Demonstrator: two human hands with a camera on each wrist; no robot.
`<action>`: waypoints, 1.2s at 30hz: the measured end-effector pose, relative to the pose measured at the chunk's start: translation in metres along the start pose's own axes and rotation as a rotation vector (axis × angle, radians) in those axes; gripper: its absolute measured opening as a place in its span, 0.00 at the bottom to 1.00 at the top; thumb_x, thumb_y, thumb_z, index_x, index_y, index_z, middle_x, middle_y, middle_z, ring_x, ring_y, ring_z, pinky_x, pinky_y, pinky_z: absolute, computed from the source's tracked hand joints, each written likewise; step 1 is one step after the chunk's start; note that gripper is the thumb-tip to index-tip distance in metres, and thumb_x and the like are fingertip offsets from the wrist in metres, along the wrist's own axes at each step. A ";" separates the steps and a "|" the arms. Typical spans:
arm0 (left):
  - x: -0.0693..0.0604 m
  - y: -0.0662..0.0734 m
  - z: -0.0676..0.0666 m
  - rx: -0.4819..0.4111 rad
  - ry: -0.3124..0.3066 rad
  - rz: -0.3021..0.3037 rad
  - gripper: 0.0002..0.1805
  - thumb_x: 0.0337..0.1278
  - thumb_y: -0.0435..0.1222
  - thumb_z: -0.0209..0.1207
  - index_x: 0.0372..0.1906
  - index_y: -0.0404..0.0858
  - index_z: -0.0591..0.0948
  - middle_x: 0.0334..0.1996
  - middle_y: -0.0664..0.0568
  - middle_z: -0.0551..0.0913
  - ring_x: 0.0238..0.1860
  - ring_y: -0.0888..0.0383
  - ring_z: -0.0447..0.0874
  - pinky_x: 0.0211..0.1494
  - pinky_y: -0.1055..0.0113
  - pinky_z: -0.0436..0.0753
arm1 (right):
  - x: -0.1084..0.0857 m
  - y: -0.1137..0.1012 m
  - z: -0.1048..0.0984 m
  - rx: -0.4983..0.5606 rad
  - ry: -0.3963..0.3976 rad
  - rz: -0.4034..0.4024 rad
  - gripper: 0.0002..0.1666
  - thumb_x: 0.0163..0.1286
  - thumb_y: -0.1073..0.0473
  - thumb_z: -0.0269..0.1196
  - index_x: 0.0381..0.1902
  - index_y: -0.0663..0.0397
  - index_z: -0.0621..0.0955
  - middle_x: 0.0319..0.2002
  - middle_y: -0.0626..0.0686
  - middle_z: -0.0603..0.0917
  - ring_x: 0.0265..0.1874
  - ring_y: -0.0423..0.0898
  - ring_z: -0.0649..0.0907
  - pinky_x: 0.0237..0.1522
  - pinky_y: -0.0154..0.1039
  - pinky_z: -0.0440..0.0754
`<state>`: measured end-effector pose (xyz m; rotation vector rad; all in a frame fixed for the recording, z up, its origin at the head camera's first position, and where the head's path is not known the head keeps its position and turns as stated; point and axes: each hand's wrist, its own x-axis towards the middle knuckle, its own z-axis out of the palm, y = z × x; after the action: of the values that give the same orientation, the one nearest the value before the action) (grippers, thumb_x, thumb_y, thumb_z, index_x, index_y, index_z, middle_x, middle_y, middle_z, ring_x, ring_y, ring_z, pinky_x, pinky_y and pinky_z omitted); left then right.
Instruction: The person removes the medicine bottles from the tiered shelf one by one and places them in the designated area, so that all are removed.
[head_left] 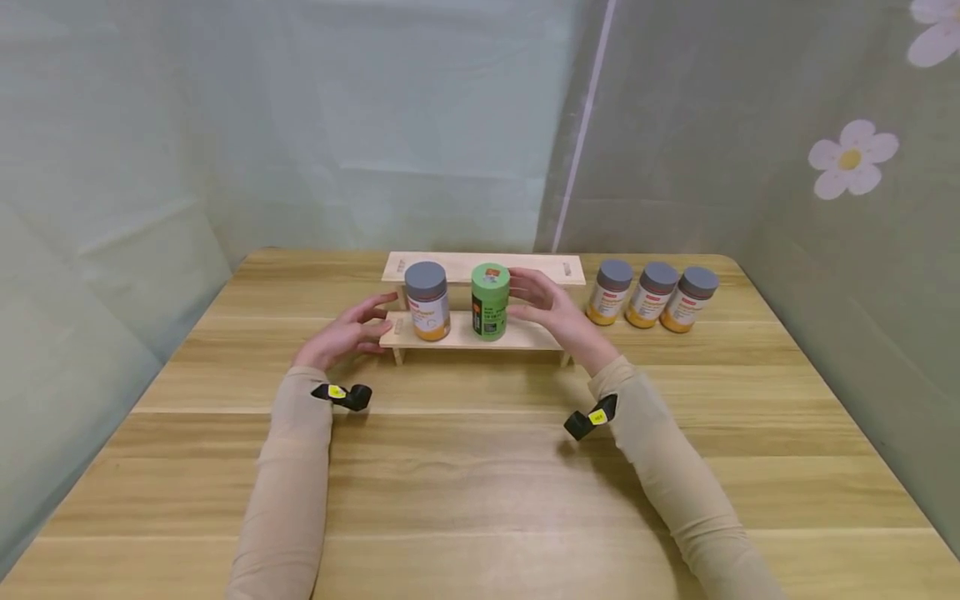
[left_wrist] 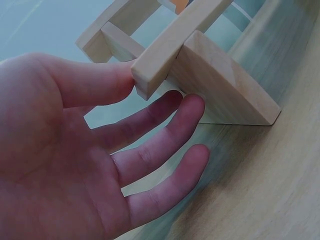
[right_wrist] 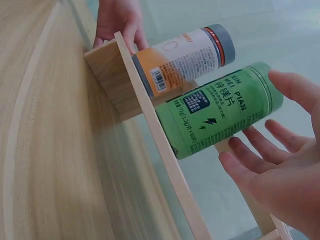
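A small two-tier wooden shelf stands on the table. On its lower board are a grey-lidded white-and-orange supplement bottle and, to its right, a green bottle, both upright. My left hand is at the shelf's left end. In the left wrist view its thumb touches the end of a board, while the visible fingers spread loosely beside the wooden leg. Beside the green bottle is my right hand. The right wrist view shows its thumb at the green lid and its other fingers loosely bent, not wrapped round the bottle.
Right of the shelf, three more grey-lidded bottles stand in a row on the wooden table. The shelf's raised back board rises behind the two bottles. A pale cloth curtain hangs beyond the table.
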<state>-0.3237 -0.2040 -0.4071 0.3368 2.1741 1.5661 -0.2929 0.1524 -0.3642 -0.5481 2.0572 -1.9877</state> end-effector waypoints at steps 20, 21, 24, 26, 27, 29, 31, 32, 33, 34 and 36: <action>-0.002 0.000 0.002 0.014 0.020 0.016 0.35 0.71 0.39 0.50 0.77 0.47 0.51 0.70 0.34 0.57 0.57 0.48 0.71 0.51 0.63 0.80 | 0.005 0.015 0.029 -0.186 0.132 0.050 0.39 0.67 0.56 0.65 0.72 0.45 0.62 0.69 0.58 0.69 0.68 0.56 0.69 0.68 0.54 0.68; -0.002 0.000 0.001 0.015 0.022 0.015 0.35 0.71 0.39 0.50 0.77 0.47 0.51 0.70 0.34 0.57 0.57 0.48 0.71 0.51 0.63 0.80 | 0.004 0.015 0.028 -0.195 0.136 0.052 0.38 0.67 0.55 0.65 0.71 0.44 0.63 0.68 0.58 0.69 0.67 0.56 0.69 0.67 0.55 0.69; -0.002 0.000 0.002 0.013 0.025 0.012 0.35 0.71 0.39 0.50 0.77 0.47 0.51 0.70 0.35 0.57 0.57 0.49 0.71 0.52 0.63 0.80 | 0.004 0.014 0.025 -0.218 0.130 0.057 0.36 0.66 0.53 0.65 0.70 0.43 0.65 0.68 0.57 0.70 0.67 0.57 0.70 0.67 0.55 0.69; -0.002 0.000 0.002 0.009 0.027 0.012 0.35 0.71 0.39 0.50 0.77 0.47 0.51 0.70 0.34 0.57 0.56 0.50 0.71 0.51 0.63 0.80 | 0.003 0.012 0.022 -0.237 0.119 0.050 0.36 0.66 0.53 0.65 0.69 0.43 0.66 0.67 0.57 0.71 0.66 0.57 0.71 0.66 0.55 0.69; -0.002 0.000 0.002 0.006 0.028 0.013 0.35 0.71 0.39 0.50 0.77 0.47 0.51 0.70 0.34 0.57 0.55 0.51 0.71 0.51 0.63 0.80 | 0.003 0.011 0.021 -0.243 0.113 0.045 0.36 0.66 0.53 0.65 0.69 0.43 0.66 0.67 0.57 0.71 0.66 0.57 0.71 0.66 0.55 0.69; -0.001 0.000 0.002 0.004 0.029 0.016 0.35 0.71 0.39 0.50 0.77 0.46 0.51 0.70 0.34 0.57 0.54 0.52 0.71 0.51 0.63 0.80 | 0.003 0.009 0.018 -0.257 0.103 0.018 0.35 0.66 0.55 0.65 0.69 0.45 0.67 0.66 0.58 0.72 0.66 0.57 0.72 0.67 0.54 0.69; -0.001 0.000 0.002 0.008 0.028 0.018 0.35 0.71 0.39 0.50 0.77 0.46 0.51 0.70 0.34 0.57 0.55 0.51 0.71 0.50 0.64 0.80 | 0.003 0.007 0.013 -0.257 0.095 -0.015 0.34 0.67 0.58 0.65 0.68 0.48 0.67 0.66 0.59 0.72 0.65 0.58 0.73 0.67 0.54 0.69; -0.001 0.000 0.002 0.012 0.028 0.018 0.35 0.71 0.39 0.50 0.77 0.46 0.51 0.70 0.33 0.57 0.56 0.50 0.71 0.50 0.64 0.80 | 0.003 0.006 0.011 -0.250 0.087 -0.029 0.33 0.67 0.59 0.65 0.68 0.50 0.67 0.65 0.60 0.73 0.65 0.58 0.73 0.67 0.53 0.70; -0.002 0.000 0.002 0.014 0.030 0.014 0.35 0.71 0.39 0.50 0.77 0.46 0.51 0.70 0.33 0.57 0.57 0.49 0.70 0.50 0.65 0.80 | 0.003 0.005 0.008 -0.238 0.081 -0.037 0.33 0.67 0.61 0.64 0.67 0.51 0.68 0.65 0.60 0.73 0.65 0.58 0.73 0.67 0.53 0.70; -0.002 0.001 0.002 0.017 0.030 0.013 0.35 0.71 0.38 0.50 0.77 0.46 0.51 0.70 0.33 0.56 0.58 0.47 0.69 0.50 0.65 0.80 | 0.002 0.003 0.004 -0.234 0.075 -0.046 0.33 0.66 0.62 0.64 0.67 0.52 0.68 0.64 0.60 0.73 0.65 0.58 0.73 0.67 0.53 0.70; -0.002 0.002 0.003 0.020 0.029 0.012 0.35 0.71 0.38 0.50 0.77 0.46 0.50 0.71 0.33 0.56 0.60 0.45 0.68 0.50 0.66 0.80 | 0.000 0.000 -0.005 -0.229 0.069 -0.046 0.32 0.66 0.62 0.65 0.67 0.52 0.68 0.64 0.60 0.74 0.64 0.57 0.73 0.66 0.53 0.71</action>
<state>-0.3211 -0.2019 -0.4058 0.3363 2.2149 1.5664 -0.2952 0.1564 -0.3638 -0.5812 2.3521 -1.8306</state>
